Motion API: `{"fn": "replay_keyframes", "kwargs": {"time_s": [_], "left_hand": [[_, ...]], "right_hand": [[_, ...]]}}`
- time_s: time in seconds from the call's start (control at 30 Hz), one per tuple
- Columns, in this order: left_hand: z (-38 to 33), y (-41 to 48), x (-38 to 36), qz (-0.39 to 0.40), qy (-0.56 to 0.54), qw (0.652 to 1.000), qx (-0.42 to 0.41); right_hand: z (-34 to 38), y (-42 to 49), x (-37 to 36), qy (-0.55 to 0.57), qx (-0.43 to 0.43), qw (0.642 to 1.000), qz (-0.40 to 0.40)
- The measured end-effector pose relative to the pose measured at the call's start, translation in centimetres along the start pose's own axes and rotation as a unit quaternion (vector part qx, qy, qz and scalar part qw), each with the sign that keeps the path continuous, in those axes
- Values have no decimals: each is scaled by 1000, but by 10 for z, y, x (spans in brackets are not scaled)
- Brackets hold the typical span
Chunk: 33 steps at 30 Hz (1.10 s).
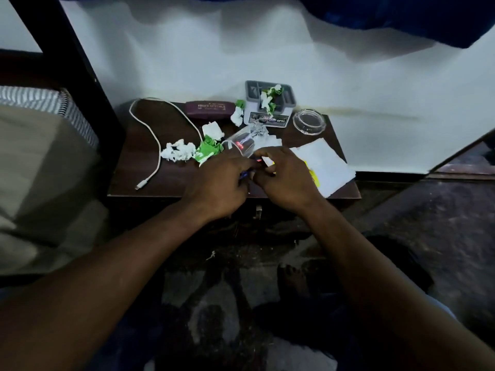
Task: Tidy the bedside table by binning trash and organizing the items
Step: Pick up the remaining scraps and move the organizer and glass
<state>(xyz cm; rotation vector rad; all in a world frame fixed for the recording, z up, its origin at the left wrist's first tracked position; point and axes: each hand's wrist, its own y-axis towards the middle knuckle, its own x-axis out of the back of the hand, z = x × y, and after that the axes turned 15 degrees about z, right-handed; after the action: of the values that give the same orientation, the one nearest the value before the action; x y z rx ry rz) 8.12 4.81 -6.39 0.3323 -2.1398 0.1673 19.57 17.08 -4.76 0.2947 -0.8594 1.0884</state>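
Bedside table (171, 180): dark wood, under both hands, cluttered top.
Left hand (217, 184): over the front edge; fingers curled narrow round a blue thin item (243, 175), of which only a short stretch shows.
Right hand (285, 180): its tips meet the left-hand tips; thumb and index pinch a small white piece (266, 161) with a red mark. What it is: cannot tell.
Plastic cup (241, 145): clear, red print, on its side, just beyond both sets of fingertips.
Clear wrapper (258, 131): crinkled, just beyond the cup.
Green-white wad (209, 150): just left of the left fingertips.
White tissue wad (178, 151): further left, against the green-white wad.
Second white wad (213, 130): beyond the green-white wad.
Cable (150, 129): white, loops well left of the left fingers; plug near the front edge.
Glasses case (210, 108): maroon, well beyond the left fingers, at the back edge.
Organizer (269, 117): grey-white, beyond the cup; crumpled paper (270, 96) sits across its compartments, another wad (237, 115) at its left side.
Glass dish (308, 121): clear, round, beyond the right fingers.
Paper sheets (326, 162): white, just right of the right fingers; a yellow edge (314, 175) shows beside the hand.
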Motion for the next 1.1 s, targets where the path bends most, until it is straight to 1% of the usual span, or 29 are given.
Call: {"fn": "replay_keyframes", "kwargs": {"time_s": [0.1,0.17,0.23,0.33,0.4,0.47,0.53,0.73,0.8,0.9,1.1], "left_hand": [[9,15,5,-12,19,1000,4],[14,25,4,-17,30,999,14],[20,32,3,-22,26,999,31],[26,42,-2,-24,10,999,43],[25,48,-4,-39,1,998,54],[23,55,-5,-53,-1,997,60],[23,60,-7,-45,14,997,63],[15,63,-21,-8,24,999,35],[14,65,-24,7,20,999,36],[16,65,-26,15,20,999,37],[18,63,-22,13,39,999,23]], "right_hand": [[2,19,10,-48,11,999,6],[-6,25,13,-75,-4,997,17],[-14,26,16,-118,-49,990,54],[-23,23,23,-169,-120,968,141],[-30,22,28,-189,-155,955,166],[-36,25,30,-207,-180,947,167],[-41,31,28,-201,-191,946,166],[-47,40,21,-183,-172,949,191],[-49,40,19,-198,-171,943,203],[-48,38,16,-217,-193,932,219],[-48,33,22,-244,-223,928,172]]}}
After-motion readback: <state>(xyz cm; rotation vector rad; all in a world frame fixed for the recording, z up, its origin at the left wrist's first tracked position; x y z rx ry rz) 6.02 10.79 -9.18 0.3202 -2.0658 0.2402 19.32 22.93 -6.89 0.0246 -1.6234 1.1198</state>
